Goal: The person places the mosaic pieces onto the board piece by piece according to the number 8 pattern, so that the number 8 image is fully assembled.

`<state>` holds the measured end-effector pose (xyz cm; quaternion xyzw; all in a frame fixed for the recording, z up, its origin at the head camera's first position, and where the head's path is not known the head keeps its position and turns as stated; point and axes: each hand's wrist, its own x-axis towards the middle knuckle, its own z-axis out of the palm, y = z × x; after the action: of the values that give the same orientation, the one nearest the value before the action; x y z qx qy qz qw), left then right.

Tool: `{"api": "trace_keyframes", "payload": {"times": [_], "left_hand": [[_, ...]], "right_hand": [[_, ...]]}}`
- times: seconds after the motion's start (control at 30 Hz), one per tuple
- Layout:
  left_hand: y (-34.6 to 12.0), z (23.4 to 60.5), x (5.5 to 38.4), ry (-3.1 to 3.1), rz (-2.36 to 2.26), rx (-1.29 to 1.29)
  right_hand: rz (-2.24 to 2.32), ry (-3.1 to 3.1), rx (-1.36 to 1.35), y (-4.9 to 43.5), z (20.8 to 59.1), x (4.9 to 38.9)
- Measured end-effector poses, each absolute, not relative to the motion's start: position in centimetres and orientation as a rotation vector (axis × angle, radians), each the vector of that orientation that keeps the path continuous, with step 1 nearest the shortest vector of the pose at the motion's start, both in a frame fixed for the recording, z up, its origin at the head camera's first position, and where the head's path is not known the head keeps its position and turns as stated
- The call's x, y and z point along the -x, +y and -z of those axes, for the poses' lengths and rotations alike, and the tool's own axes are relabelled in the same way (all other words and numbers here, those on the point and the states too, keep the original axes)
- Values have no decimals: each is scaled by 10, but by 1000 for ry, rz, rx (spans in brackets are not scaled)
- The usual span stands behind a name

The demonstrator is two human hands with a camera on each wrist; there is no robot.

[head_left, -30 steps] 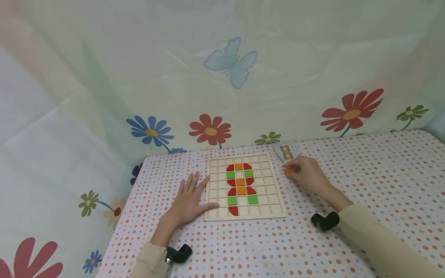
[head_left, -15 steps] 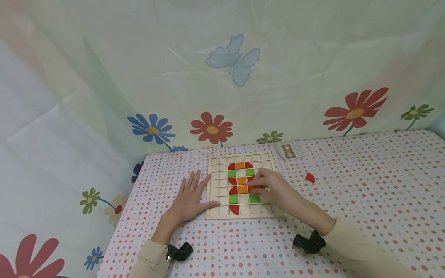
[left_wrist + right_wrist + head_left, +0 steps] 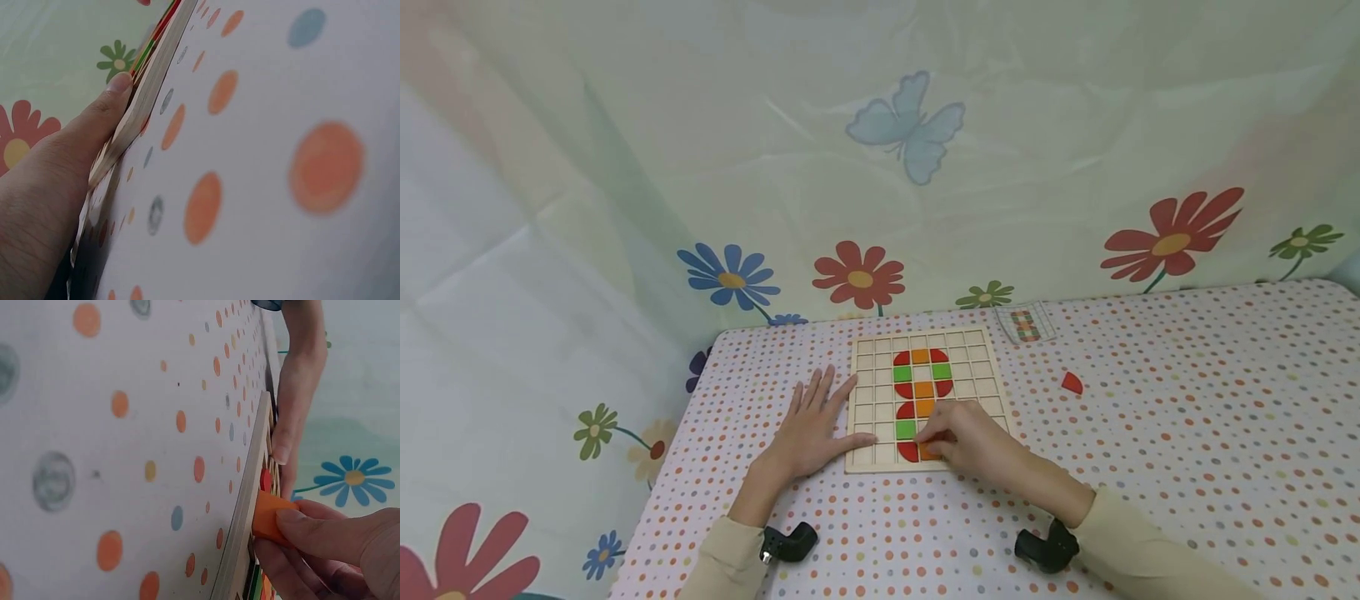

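Observation:
A wooden grid board [image 3: 865, 408] lies on the table and bears red quarter-round, green and orange square tiles. My right hand [image 3: 968, 439] pinches an orange square tile [image 3: 269, 515] between thumb and fingers. That tile meets the board's near row, just right of a red quarter-round tile [image 3: 907, 452]. Some cells and tiles are hidden under the right hand. Flat at the board's left side rests my left hand [image 3: 808, 437], fingers spread. Its thumb [image 3: 109, 103] lies over the board's edge.
A pattern card [image 3: 1027, 323] lies behind the board's right back corner. One loose red quarter-round tile [image 3: 1072, 382] sits on the dotted tablecloth [image 3: 1187, 400] to the right. A flowered curtain [image 3: 760, 183] rises behind the table.
My right hand has carried the orange tile from beside the card leftward over the board, then down to its near row. The loose red tile came into sight. The left hand stays put.

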<state>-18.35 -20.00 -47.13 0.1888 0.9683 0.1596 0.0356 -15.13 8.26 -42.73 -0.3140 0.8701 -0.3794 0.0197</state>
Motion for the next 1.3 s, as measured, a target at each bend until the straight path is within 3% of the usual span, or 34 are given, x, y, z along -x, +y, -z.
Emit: {"api": "trace_keyframes", "payload": {"times": [0.8,1.03,1.3], "left_hand": [[-195,460,185,2971,-442,-551],[-198,464,184,2968,-445,-554],[-198,466,181,2960,-437,-567]], "right_hand": [[1057,2797,1087,86,430,144],[1253,2591,946,104,424,154],[1230,2828,659,156,414,168]]}}
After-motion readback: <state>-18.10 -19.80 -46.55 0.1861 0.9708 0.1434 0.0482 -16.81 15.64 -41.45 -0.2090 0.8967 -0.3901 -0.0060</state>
